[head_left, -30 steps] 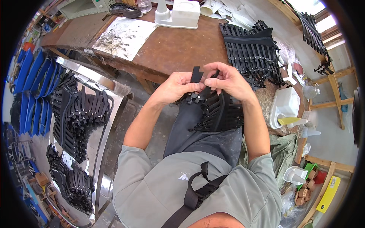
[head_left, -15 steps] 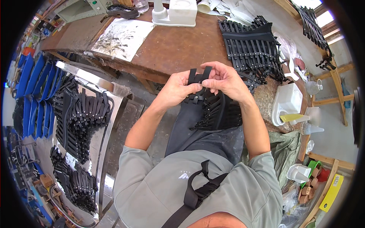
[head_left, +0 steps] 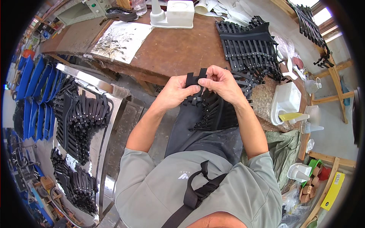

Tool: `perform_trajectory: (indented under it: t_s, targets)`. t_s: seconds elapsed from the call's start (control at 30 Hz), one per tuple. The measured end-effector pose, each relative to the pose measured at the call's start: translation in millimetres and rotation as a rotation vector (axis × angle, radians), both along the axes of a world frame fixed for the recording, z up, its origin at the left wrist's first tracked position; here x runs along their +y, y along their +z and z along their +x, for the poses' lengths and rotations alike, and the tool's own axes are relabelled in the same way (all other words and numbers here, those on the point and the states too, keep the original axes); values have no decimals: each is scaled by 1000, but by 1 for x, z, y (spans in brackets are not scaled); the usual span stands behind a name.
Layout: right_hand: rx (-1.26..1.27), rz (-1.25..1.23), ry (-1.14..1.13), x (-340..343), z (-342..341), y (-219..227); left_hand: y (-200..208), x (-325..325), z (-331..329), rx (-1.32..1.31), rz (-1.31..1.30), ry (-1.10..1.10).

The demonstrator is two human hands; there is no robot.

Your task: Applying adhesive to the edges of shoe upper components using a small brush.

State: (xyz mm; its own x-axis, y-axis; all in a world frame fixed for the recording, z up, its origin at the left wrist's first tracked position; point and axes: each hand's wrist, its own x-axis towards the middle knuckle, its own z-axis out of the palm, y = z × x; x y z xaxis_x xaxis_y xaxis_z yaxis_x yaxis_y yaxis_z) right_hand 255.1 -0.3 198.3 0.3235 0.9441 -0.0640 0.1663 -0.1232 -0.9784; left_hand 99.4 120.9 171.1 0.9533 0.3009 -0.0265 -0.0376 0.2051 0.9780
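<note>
In front of me, over my lap, both hands pinch a black strap piece (head_left: 195, 80) with two flat strips standing up and round studs along it. My left hand (head_left: 175, 92) grips its left side, thumb across the front. My right hand (head_left: 221, 84) closes thumb and forefinger on the right strip. Below the hands a batch of linked black straps (head_left: 217, 113) hangs over my dark trousers; how it joins the held piece is partly hidden by my fingers.
A brown workbench (head_left: 182, 45) lies ahead, with a pile of black straps (head_left: 249, 45), a white glue pot (head_left: 178, 15) and a stained paper sheet (head_left: 121, 40). Another white pot (head_left: 286, 100) stands at right. A metal cart (head_left: 106, 140) at left carries more straps (head_left: 81, 117).
My right hand's fingers have drawn in from a looser spread to a pinch on the right strip. The held piece has shifted slightly left.
</note>
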Motion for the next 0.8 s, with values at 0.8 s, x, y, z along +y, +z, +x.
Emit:
perform_trajectory:
  t_s: [0.8]
  targets:
    - [-53, 12, -13, -4, -2, 13, -3, 5, -3, -49, -100, -49]
